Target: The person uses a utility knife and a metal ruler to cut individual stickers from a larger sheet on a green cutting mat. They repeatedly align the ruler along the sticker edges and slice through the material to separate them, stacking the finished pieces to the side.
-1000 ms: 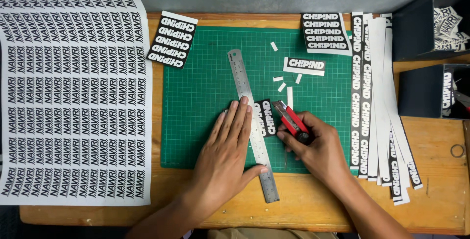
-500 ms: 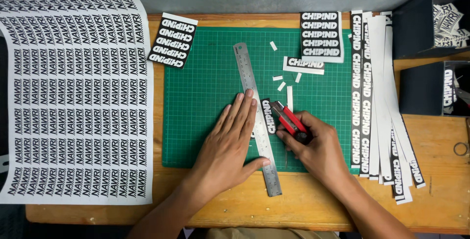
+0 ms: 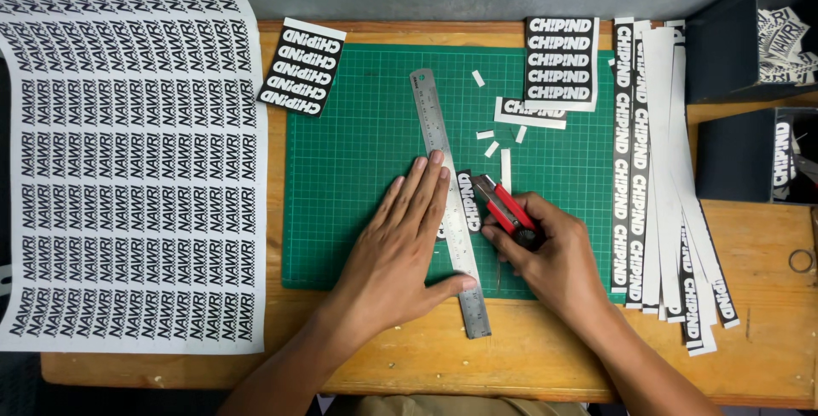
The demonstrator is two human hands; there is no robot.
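left hand (image 3: 400,241) flat on ruler (image 3: 449,203) | right hand (image 3: 554,254) grips cutter (image 3: 503,207), tip up-left

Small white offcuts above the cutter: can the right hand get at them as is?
Probably not directly: the right hand is closed around the red cutter. The mat between it and the white offcuts looks bare.

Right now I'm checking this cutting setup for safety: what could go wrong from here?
The left hand lies flat on the steel ruler, fingertips near its cutting edge, so the red utility knife in the right hand could ride up and nick them. The ruler might also slip, spoiling the sticker strip.
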